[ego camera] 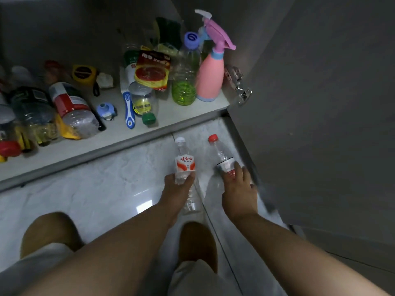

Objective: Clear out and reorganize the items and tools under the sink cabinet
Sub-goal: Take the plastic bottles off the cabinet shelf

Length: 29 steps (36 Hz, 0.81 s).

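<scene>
Both bare knees (pixel 51 229) were nearest, bent low over the glossy marble-like floor (pixel 89 199). Left hand (pixel 177 189) had its fingers wrapped around a clear plastic bottle with white cap (pixel 184 165); right hand (pixel 239 193) gripped a similar red-capped bottle (pixel 221 154) beside the open cabinet door (pixel 310 124). Probably both were being set outside to empty the cabinet shelf (pixel 128 142), where a smooth pink spray bottle (pixel 208 80), ribbed bottles and tools were crowded.

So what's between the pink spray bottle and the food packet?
In the head view, a clear bottle with green liquid and a blue cap stands between the pink spray bottle and the food packet.
</scene>
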Available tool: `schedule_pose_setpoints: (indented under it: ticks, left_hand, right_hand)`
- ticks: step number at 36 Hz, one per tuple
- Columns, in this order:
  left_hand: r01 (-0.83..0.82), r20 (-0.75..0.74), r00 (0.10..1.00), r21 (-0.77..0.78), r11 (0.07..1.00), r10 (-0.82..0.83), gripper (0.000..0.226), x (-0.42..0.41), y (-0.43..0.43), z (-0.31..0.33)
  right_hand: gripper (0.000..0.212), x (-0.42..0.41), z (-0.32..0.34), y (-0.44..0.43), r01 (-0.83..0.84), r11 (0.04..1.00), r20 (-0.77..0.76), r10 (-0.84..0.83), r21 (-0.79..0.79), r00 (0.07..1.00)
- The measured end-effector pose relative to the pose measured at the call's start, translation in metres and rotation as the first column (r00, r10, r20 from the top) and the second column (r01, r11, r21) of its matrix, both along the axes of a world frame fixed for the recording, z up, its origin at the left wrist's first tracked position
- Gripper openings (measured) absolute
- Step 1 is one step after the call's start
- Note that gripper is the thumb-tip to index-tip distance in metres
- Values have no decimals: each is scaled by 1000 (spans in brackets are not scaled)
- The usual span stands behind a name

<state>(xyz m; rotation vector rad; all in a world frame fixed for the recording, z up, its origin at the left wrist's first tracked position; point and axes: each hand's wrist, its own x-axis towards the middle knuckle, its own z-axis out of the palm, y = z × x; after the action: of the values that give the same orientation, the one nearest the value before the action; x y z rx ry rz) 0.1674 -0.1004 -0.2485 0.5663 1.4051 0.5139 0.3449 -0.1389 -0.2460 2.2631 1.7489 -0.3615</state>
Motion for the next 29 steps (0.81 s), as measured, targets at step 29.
schedule_pose_setpoints:
  ticks: [29]
  left_hand:
    - [241, 227, 951, -119, 963, -210, 35, 8, -2, 1]
  right_hand:
    - [48, -1, -2, -3, 561, 751, -818, -536, -349, 209]
